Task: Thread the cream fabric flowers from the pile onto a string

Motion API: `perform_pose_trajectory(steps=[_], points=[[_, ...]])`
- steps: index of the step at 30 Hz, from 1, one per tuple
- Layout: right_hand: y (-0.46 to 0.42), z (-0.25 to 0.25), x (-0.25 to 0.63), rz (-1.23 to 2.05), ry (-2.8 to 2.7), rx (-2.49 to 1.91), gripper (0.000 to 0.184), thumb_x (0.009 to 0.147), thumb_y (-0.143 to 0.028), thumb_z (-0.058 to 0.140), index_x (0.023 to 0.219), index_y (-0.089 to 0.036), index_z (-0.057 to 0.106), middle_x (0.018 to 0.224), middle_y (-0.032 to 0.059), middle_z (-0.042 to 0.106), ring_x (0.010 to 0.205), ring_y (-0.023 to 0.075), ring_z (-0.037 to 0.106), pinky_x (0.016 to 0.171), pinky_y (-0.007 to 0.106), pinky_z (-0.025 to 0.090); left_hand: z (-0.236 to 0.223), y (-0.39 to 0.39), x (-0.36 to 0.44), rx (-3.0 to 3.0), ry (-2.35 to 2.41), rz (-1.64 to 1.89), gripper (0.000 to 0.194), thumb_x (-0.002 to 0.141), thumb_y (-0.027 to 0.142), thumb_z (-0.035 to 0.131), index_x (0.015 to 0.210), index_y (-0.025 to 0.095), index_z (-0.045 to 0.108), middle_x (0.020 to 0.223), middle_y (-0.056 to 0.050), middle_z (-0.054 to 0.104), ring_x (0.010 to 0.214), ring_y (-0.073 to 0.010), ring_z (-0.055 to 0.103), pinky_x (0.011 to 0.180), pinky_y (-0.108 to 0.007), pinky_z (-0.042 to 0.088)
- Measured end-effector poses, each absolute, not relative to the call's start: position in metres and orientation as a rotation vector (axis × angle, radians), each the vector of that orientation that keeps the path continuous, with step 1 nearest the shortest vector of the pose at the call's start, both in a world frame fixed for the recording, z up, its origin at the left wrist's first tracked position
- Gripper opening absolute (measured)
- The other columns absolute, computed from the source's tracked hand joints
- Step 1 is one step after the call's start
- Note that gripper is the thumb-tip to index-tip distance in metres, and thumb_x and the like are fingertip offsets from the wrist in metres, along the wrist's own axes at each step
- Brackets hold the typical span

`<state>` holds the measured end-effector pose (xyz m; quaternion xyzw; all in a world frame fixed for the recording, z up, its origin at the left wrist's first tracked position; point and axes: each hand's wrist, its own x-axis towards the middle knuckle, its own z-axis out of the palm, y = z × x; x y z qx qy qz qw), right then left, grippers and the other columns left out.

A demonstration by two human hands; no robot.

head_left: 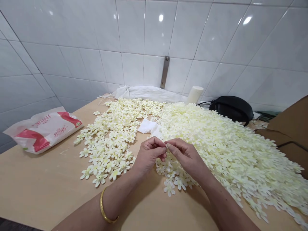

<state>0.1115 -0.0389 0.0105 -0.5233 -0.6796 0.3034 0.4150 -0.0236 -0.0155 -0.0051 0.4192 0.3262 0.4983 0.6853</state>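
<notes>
My left hand (152,153) and my right hand (184,156) meet above the table, fingertips pinched together. Whatever small thing sits between them is too little to make out; only a pale speck shows at the right fingertips. To the right and beneath my right hand spreads a large heap of pale yellow-white artificial flowers (231,154). Left of my left hand lies a looser spread of similar flowers (108,144), with fuller-looking yellow centres. A crumpled white tissue (147,125) rests just beyond my hands, between the two groups.
A red and white plastic package (48,128) lies at the left on the wooden table (48,189). Along the tiled wall are white plastic sheeting (146,93), a white cylinder (194,94) and a black bag (231,109). Brown cardboard (288,134) stands at the far right.
</notes>
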Motion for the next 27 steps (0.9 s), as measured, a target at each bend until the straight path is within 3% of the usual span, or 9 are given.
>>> perform_pose_trajectory(steps=[3, 7, 13, 19, 24, 27], points=[[-0.041, 0.011, 0.109, 0.756, -1.627, -1.36, 0.016, 0.077, -0.032, 0.053, 0.077, -0.018, 0.062, 0.073, 0.003, 0.058, 0.065, 0.015, 0.049, 0.056, 0.026, 0.037, -0.004, -0.017, -0.023, 0.966, 0.775, 1.148, 0.012, 0.057, 0.015, 0.065, 0.058, 0.014, 0.053, 0.044, 0.004, 0.052, 0.042, -0.0076, 0.049, 0.044, -0.02, 0.041], [-0.041, 0.01, 0.107, 0.796, -1.55, -1.371, 0.02, 0.077, -0.033, 0.05, 0.066, -0.017, 0.055, 0.056, -0.0011, 0.047, 0.051, 0.0101, 0.037, 0.045, 0.023, 0.03, -0.005, -0.016, -0.023, 0.938, 0.767, 1.084, 0.017, 0.056, 0.019, 0.068, 0.067, 0.014, 0.055, 0.049, 0.004, 0.054, 0.043, -0.0082, 0.051, 0.043, -0.021, 0.042], [-0.039, 0.005, 0.105, 0.81, -1.536, -1.374, 0.031, 0.076, -0.043, 0.049, 0.058, -0.018, 0.044, 0.051, -0.0046, 0.035, 0.048, 0.0089, 0.031, 0.044, 0.023, 0.026, -0.006, -0.015, -0.023, 0.775, 0.725, 0.925, 0.022, 0.053, 0.019, 0.072, 0.068, 0.012, 0.058, 0.048, 0.003, 0.053, 0.04, -0.0054, 0.048, 0.041, -0.017, 0.036], [-0.037, 0.004, 0.107, 0.972, -1.475, -1.309, 0.035, 0.076, -0.046, 0.05, 0.057, -0.018, 0.042, 0.053, -0.0049, 0.034, 0.051, 0.0089, 0.033, 0.049, 0.023, 0.029, -0.006, -0.015, -0.022, 0.813, 0.728, 0.955, 0.022, 0.054, 0.02, 0.071, 0.06, 0.015, 0.05, 0.041, 0.004, 0.051, 0.037, -0.005, 0.045, 0.038, -0.016, 0.032], [-0.037, 0.002, 0.106, 1.167, -1.389, -1.177, 0.025, 0.072, -0.04, 0.059, 0.067, -0.018, 0.049, 0.061, -0.0034, 0.046, 0.058, 0.0103, 0.042, 0.055, 0.023, 0.034, -0.008, -0.015, -0.022, 0.851, 0.728, 1.06, 0.022, 0.057, 0.022, 0.069, 0.059, 0.016, 0.048, 0.039, 0.005, 0.051, 0.036, -0.0056, 0.044, 0.038, -0.016, 0.034], [-0.036, 0.0, 0.107, 1.154, -1.349, -1.171, 0.024, 0.072, -0.037, 0.059, 0.063, -0.018, 0.048, 0.058, -0.0043, 0.044, 0.056, 0.0093, 0.041, 0.055, 0.022, 0.034, -0.007, -0.015, -0.021, 0.774, 0.699, 1.022, 0.021, 0.062, 0.027, 0.067, 0.061, 0.015, 0.049, 0.041, 0.004, 0.052, 0.037, -0.0057, 0.046, 0.039, -0.016, 0.036]])
